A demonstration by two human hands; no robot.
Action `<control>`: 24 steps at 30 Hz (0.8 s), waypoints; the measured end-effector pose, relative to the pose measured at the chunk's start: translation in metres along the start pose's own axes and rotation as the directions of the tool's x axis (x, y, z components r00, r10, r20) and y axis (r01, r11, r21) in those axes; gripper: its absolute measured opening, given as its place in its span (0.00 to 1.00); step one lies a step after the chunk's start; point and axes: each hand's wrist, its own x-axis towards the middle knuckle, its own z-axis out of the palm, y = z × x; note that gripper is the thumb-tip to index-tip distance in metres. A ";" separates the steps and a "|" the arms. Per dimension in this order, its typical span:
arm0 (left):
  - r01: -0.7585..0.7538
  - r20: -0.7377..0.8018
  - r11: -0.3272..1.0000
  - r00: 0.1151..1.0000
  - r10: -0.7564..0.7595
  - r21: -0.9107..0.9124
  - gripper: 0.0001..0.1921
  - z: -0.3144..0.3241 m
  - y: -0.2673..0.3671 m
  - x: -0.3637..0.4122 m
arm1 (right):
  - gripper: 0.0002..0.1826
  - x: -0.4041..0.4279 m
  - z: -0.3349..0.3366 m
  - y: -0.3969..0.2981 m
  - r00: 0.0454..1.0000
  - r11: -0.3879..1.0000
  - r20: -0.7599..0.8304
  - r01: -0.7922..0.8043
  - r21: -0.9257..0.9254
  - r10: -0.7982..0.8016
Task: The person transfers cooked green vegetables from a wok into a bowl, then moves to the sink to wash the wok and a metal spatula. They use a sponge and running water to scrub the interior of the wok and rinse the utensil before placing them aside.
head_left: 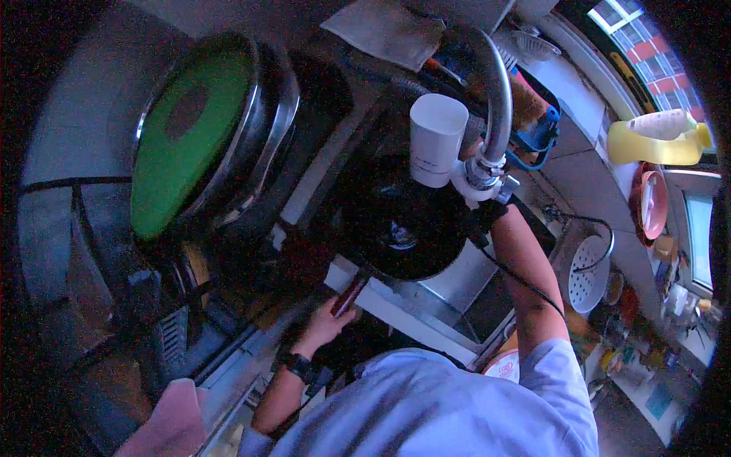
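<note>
A dark wok or deep pan (411, 240) is in the sink under the faucet, with a bright glint in its bottom. My left hand (331, 323), with a black watch on its wrist, is closed around the pan's reddish-brown handle (349, 294). A curved metal faucet (498, 97) with a white filter unit (437, 140) hangs over the pan's far side. My right arm reaches up to the right of the pan. Past its dark wristband, my right hand (472, 149) is mostly hidden behind the faucet and in shadow, so its grip is unclear.
On the left stands a green round pan or lid (194, 137) with a metal rim. A yellow liquid bottle (651, 143), a red dish (651, 205) and a white perforated strainer (588, 277) are on the right. A blue-handled brush (534, 134) lies behind the faucet. Lower left is a pink cloth (171, 420).
</note>
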 end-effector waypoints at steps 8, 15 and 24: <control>0.090 0.009 0.996 0.996 -0.090 0.029 0.20 -0.004 0.005 -0.002 | 0.14 -0.037 0.012 -0.009 0.942 0.862 0.201 -0.328 0.386 0.268; 0.107 0.022 0.994 0.994 -0.108 0.037 0.21 -0.002 0.010 -0.002 | 0.15 -0.140 0.001 -0.069 0.384 -0.222 0.820 -0.833 0.506 0.425; 0.003 0.016 0.997 1.000 -0.004 0.071 0.24 0.002 -0.007 0.008 | 0.14 -0.158 0.010 -0.046 0.340 -0.252 0.781 -0.814 0.524 0.524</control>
